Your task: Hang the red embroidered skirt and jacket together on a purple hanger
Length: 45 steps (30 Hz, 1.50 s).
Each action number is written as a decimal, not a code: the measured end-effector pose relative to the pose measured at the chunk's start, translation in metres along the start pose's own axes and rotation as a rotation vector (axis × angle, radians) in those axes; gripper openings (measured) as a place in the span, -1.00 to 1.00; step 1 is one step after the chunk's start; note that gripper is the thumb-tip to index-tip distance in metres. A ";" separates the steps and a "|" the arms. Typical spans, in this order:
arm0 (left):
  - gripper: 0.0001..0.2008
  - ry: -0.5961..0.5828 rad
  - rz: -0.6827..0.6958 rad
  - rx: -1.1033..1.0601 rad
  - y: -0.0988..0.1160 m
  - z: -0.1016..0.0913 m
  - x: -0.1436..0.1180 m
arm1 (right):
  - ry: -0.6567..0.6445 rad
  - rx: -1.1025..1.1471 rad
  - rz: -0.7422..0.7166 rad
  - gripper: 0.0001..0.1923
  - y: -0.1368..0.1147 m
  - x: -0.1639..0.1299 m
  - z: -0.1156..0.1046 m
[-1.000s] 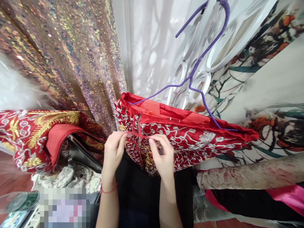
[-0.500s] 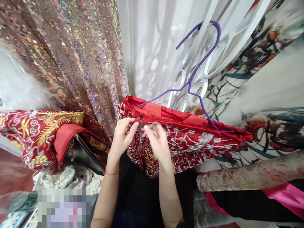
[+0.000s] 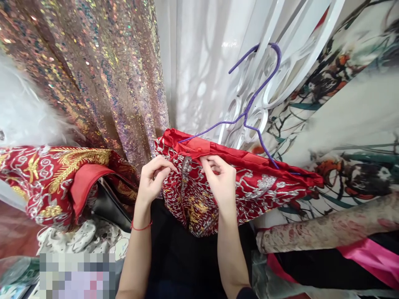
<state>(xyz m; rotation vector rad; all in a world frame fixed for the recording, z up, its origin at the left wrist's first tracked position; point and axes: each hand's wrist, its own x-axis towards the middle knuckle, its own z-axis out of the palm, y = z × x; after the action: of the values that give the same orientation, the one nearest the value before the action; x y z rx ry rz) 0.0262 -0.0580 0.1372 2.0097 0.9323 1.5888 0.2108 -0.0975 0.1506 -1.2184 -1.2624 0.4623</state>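
A red skirt point(image 3: 258, 191) with silver and gold embroidery hangs by its gathered satin waistband from a purple wire hanger point(image 3: 246, 112). My left hand point(image 3: 154, 176) is pinched closed beside the left part of the waistband; what sits between its fingertips is too small to make out. At the waistband's lower edge, my right hand point(image 3: 220, 176) pinches the red fabric between thumb and fingers. A thin red twisted cord point(image 3: 179, 154) shows along the waistband between my hands. Below them the skirt bunches into folds.
The hanger hooks onto a white scrollwork frame point(image 3: 288, 79). A sequinned curtain point(image 3: 121, 74) hangs at left, above another red embroidered garment point(image 3: 40, 178). White feathery material point(image 3: 28, 108) is at far left. A floral fabric roll point(image 3: 311, 228) lies at right beside black and pink cloth point(image 3: 368, 261).
My hands have moved apart, the left to the left and the right to the right along the waistband. The hanger's hook sits slightly lower in view.
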 end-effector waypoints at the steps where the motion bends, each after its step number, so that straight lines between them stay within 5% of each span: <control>1: -0.86 0.028 0.019 0.111 0.000 -0.002 0.000 | -0.072 -0.025 -0.032 -0.84 -0.001 0.000 -0.003; 5: -0.88 0.572 0.029 0.300 0.008 0.001 0.004 | -0.358 0.122 -0.020 -0.89 -0.008 0.002 -0.011; 7: -0.90 0.619 0.070 0.170 0.015 0.003 0.008 | -0.338 0.259 0.055 -0.83 -0.013 0.002 -0.010; 10: -0.89 0.237 0.074 -0.063 0.024 0.001 0.013 | -0.219 0.334 0.025 -0.85 -0.019 0.002 -0.007; 13: -0.84 -0.159 0.003 -0.164 0.028 -0.006 0.017 | -0.210 0.246 -0.154 -0.85 -0.021 0.003 -0.006; 17: -0.79 -0.379 -0.097 -0.135 0.029 -0.013 0.020 | -0.347 0.072 -0.360 -0.82 -0.016 0.008 -0.008; 21: -0.70 -0.451 -0.172 -0.080 0.028 -0.012 0.021 | -0.404 -0.065 -0.429 -0.81 -0.007 0.010 -0.009; 30: -0.71 -0.270 -0.249 -0.243 0.025 0.000 0.015 | -0.151 -0.174 -0.476 -0.83 -0.007 0.002 0.005; 36: -0.76 0.048 -0.279 -0.252 0.018 0.005 0.015 | -0.019 -0.161 -0.484 -0.86 -0.009 0.007 0.001; 45: -0.84 0.378 0.089 0.391 0.016 0.006 0.021 | 0.129 -0.324 -0.458 -0.87 -0.006 0.008 -0.010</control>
<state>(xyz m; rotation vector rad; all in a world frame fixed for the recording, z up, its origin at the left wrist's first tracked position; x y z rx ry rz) 0.0387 -0.0539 0.1610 2.0549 1.4038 2.0085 0.2205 -0.0976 0.1608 -1.1535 -1.4870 -0.1589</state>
